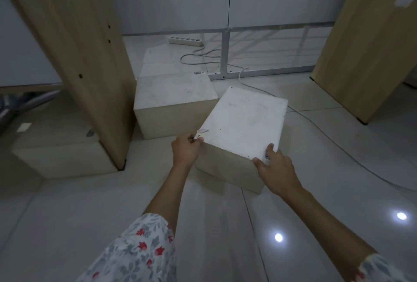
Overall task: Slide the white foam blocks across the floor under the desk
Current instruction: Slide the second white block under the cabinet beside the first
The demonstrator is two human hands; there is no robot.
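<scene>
A white foam block point(243, 121) sits skewed on the tiled floor in the middle of the view. My left hand point(185, 149) grips its near left corner, fingers curled over the edge by a small label. My right hand point(276, 167) holds the near right corner, thumb on top and fingers down the side. A second foam block point(173, 92) stands just behind and to the left, against the wooden desk leg panel point(74, 51). A third block point(63, 153) lies left of that panel, partly hidden by it.
A white power strip point(185, 41) and its cable point(327, 137) trail over the floor behind and to the right of the held block. A metal frame point(225, 56) runs along the back wall. Another wooden panel point(365, 44) stands at right.
</scene>
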